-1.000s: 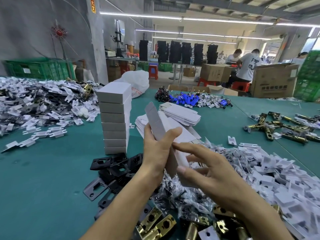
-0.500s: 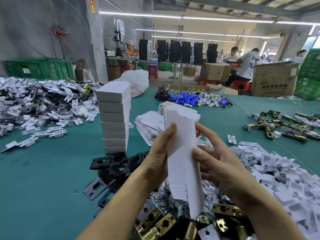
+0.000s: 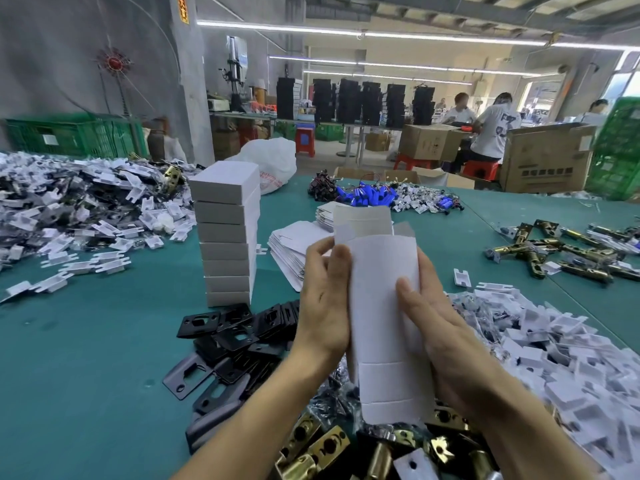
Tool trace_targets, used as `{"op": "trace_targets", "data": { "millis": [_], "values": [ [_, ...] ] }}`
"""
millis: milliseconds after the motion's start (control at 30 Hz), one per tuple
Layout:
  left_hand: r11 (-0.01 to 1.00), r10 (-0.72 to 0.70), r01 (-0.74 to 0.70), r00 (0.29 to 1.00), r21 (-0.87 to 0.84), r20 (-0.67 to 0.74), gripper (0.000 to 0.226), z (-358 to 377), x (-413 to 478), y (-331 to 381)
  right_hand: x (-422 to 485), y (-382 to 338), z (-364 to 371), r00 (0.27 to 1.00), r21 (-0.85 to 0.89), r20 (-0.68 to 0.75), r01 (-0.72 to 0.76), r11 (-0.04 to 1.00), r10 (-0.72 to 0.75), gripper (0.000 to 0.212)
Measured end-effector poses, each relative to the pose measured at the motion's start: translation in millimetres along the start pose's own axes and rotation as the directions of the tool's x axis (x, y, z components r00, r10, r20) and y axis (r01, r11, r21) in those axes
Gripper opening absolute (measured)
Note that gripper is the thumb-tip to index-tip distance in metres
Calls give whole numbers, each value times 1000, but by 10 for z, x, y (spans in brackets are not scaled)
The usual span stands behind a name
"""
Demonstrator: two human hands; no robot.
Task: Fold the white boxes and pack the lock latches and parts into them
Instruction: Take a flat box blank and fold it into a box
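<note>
I hold a white box blank [image 3: 379,306] upright between both hands, opened into a sleeve with its top flaps standing up. My left hand [image 3: 322,296] grips its left side, thumb on the front. On its right side my right hand [image 3: 429,306] grips it, thumb pressed on the front panel. Brass lock latches [image 3: 322,448] lie below the box near me. Black strike plates [image 3: 232,337] lie left of my hands. A tall stack of folded white boxes [image 3: 227,237] stands behind them. Flat blanks [image 3: 294,244] are piled beyond my hands.
White plastic parts [image 3: 561,362] heap up on the right, and a larger heap [image 3: 69,209] at the far left. More brass latches [image 3: 561,251] lie at the right. Blue parts [image 3: 370,197] and a white bag [image 3: 273,161] sit at the table's far edge. People work beyond cardboard cartons [image 3: 547,157].
The flat blank was tilted edge-on in my left hand; both hands have turned it upright and squeezed it open into a sleeve, with the right thumb now on its front.
</note>
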State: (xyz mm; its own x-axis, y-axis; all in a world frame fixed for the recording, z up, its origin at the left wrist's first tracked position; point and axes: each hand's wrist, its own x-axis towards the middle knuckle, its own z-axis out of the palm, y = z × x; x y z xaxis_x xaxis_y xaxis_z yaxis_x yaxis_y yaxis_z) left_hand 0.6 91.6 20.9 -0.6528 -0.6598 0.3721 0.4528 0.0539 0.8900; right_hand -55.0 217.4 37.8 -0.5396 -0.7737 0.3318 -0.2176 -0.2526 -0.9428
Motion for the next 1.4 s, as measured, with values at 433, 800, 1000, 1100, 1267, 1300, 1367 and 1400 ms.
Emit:
{"op": "trace_targets", "data": {
  "millis": [433, 800, 1000, 1100, 1267, 1300, 1367, 1400],
  "values": [
    [979, -138, 172, 952, -105, 273, 75, 132, -116, 12, -86, -14, 314, 996, -558, -89, -63, 827, 15, 85],
    [960, -95, 130, 984, -246, 150, 44, 176, -98, 19, -52, 30, 101, 956, -696, -187, 33, 717, -226, 56],
    [984, 80, -65, 993, -167, 85, 36, 122, -104, -60, -31, 14, -140, 990, -613, -70, 56, 788, -125, 45],
    [981, 182, -173, 977, -85, 113, 42, 89, -110, -97, -15, 6, -225, 983, -582, -66, 100, 807, -169, 27],
    [963, 237, -248, 966, 103, 106, 7, 64, -112, -146, -18, 4, -266, 982, -536, -74, 105, 837, -171, 15],
    [965, 214, -228, 970, 127, 112, 7, 53, -109, -156, -21, 7, -270, 984, -534, -69, 100, 839, -162, 15],
    [977, 141, -163, 977, 138, 158, 6, 22, -97, -167, -27, 16, -296, 989, -537, -69, 76, 840, -134, 16],
    [982, 104, -132, 976, 139, 192, 6, 5, -93, -169, -30, 20, -317, 992, -538, -71, 54, 841, -108, 17]
  ]
}}
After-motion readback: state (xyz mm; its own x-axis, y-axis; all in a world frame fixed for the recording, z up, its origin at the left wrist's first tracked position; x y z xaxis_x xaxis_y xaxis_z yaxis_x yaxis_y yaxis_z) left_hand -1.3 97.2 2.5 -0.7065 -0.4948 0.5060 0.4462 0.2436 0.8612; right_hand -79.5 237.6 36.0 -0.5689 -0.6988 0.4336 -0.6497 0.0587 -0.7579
